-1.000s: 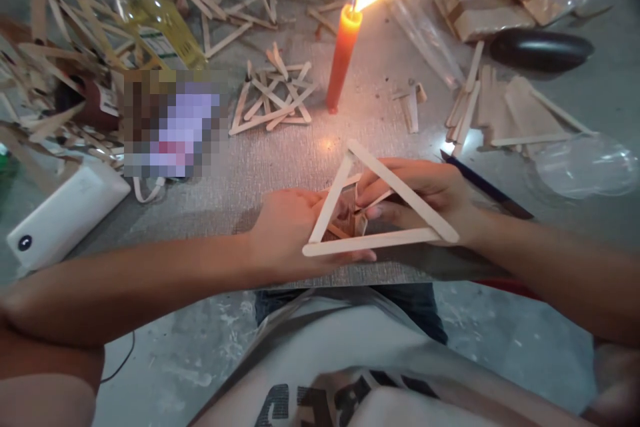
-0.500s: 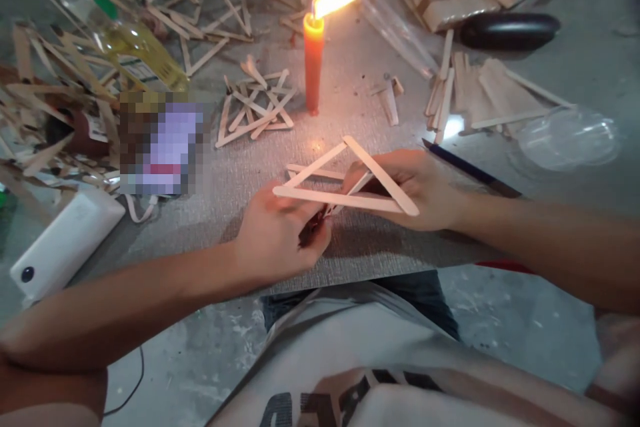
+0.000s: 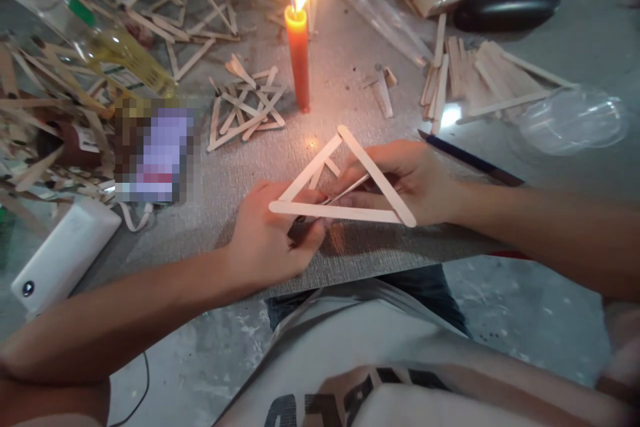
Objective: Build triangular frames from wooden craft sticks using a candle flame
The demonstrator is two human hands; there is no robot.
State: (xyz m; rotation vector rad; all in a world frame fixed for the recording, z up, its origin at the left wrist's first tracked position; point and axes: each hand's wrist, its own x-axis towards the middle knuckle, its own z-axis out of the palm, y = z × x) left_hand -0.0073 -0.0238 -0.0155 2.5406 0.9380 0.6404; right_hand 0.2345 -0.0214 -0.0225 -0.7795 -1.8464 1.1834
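A triangle of flat wooden sticks [image 3: 345,213] is held just above a grey mat [image 3: 240,167], its apex pointing at the candle. My right hand [image 3: 410,183] is closed on the triangle's right side, with a thin stick between its fingers inside the frame. My left hand [image 3: 273,240] is curled at the triangle's left corner, fingers pinched round the bottom stick. A lit orange candle [image 3: 299,57] stands upright on the mat behind the triangle.
A stack of finished stick triangles [image 3: 245,110] lies left of the candle. Loose sticks [image 3: 475,80], a dark pen-like tool [image 3: 470,159], a clear plastic lid [image 3: 570,121], a black oval object [image 3: 505,10], an oil bottle [image 3: 115,47] and a white power bank [image 3: 65,253] surround the mat.
The triangle went from upright to nearly flat, then tilted up again. My left hand slid to its left corner and curled there. The view shifted, so the candle appears further left.
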